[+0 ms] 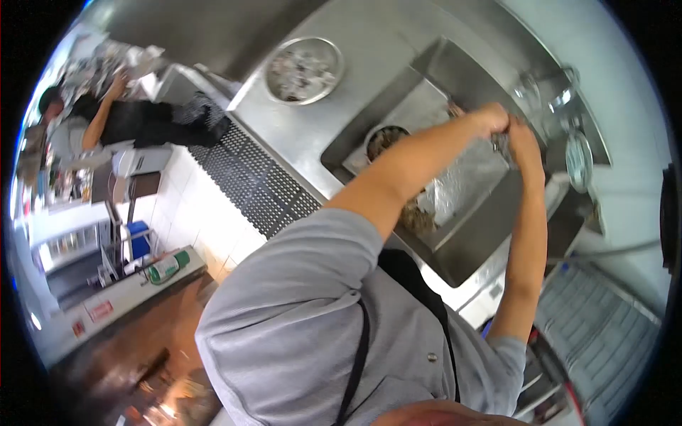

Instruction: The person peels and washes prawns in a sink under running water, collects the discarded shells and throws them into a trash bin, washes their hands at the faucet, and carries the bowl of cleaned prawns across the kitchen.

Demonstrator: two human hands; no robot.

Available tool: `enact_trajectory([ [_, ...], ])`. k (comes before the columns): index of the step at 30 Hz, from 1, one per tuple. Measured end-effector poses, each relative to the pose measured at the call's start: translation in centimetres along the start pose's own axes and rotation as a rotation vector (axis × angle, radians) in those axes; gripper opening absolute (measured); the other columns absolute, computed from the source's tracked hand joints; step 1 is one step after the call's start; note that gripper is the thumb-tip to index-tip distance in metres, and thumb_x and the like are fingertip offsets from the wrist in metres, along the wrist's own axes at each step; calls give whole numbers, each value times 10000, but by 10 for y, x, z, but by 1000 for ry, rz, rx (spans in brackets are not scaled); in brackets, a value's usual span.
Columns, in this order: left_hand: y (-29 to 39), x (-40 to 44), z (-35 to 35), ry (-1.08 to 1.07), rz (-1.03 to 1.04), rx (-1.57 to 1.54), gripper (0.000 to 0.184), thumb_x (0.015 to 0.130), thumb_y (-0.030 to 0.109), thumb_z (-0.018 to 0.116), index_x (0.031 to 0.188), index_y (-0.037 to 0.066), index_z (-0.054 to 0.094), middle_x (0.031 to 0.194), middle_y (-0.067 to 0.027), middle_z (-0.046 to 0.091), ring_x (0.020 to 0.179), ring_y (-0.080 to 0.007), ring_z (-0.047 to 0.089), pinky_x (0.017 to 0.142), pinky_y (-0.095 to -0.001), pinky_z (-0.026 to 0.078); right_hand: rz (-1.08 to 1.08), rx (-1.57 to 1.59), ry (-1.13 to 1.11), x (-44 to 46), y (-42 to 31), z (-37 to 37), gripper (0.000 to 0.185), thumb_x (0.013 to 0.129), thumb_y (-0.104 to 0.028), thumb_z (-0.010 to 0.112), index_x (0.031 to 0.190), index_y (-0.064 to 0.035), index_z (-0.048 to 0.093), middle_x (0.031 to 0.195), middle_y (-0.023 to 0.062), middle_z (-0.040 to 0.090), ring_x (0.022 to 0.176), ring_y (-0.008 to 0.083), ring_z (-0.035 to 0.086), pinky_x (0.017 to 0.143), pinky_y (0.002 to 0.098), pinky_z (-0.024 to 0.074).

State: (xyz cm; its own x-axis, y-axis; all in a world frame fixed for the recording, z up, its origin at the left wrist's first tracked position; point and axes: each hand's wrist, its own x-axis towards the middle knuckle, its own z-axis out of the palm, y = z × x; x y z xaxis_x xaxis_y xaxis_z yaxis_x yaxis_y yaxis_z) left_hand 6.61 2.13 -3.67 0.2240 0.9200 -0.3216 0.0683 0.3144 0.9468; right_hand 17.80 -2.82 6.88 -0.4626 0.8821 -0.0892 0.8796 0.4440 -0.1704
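Observation:
My left hand (490, 119) and my right hand (524, 138) meet over the far right side of a steel sink (469, 248). Both are closed, fingertips pressed together. A small greyish piece (499, 144) shows just below them, too blurred to name. Inside the sink, a tray or sheet (455, 188) looks wet and shiny. On it, a round bowl (384, 142) of brownish pieces that look like shrimp is partly covered by my left forearm. A brownish heap (419, 216) of similar pieces lies nearer to me.
A metal bowl (340, 71) with pale and grey pieces stands on the steel counter (369, 42). Clear glass-like containers (561, 99) are at the sink's far right. At left, a person (106, 128) works beyond a black perforated mat (249, 170). A green-and-white container (168, 268) lies on a ledge.

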Motion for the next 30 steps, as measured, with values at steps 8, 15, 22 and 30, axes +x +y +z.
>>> enact_trajectory([
  [8, -73, 41, -34, -162, 523, 374, 152, 784, 39, 581, 856, -53, 678, 848, -147, 675, 766, -182, 599, 660, -360, 470, -99, -86, 59, 6, -20, 19, 197, 921, -132, 394, 978, 17, 510, 902, 264, 627, 847, 421, 629, 729, 495, 506],
  [15, 6, -40, -57, -39, 82, 320, 165, 808, 36, 544, 841, -44, 685, 786, -119, 655, 725, -207, 587, 628, -368, 458, -41, -148, 35, 14, -40, 27, 157, 912, -129, 434, 935, 8, 507, 879, 248, 640, 808, 429, 635, 715, 501, 506],
  [22, 26, -67, -64, -146, 141, 372, 161, 776, 45, 579, 862, -36, 688, 748, -119, 659, 712, -203, 633, 621, -347, 494, -58, 38, 102, 17, -7, 46, 199, 884, -129, 449, 974, 5, 565, 844, 241, 638, 763, 399, 641, 682, 482, 492],
  [30, 50, -71, -57, 125, 131, 146, 148, 758, 86, 627, 843, -14, 693, 772, -147, 676, 714, -219, 650, 625, -356, 503, -117, 406, 153, 4, -26, 9, 225, 894, -108, 452, 1055, 28, 532, 906, 250, 611, 783, 396, 610, 682, 454, 469],
])
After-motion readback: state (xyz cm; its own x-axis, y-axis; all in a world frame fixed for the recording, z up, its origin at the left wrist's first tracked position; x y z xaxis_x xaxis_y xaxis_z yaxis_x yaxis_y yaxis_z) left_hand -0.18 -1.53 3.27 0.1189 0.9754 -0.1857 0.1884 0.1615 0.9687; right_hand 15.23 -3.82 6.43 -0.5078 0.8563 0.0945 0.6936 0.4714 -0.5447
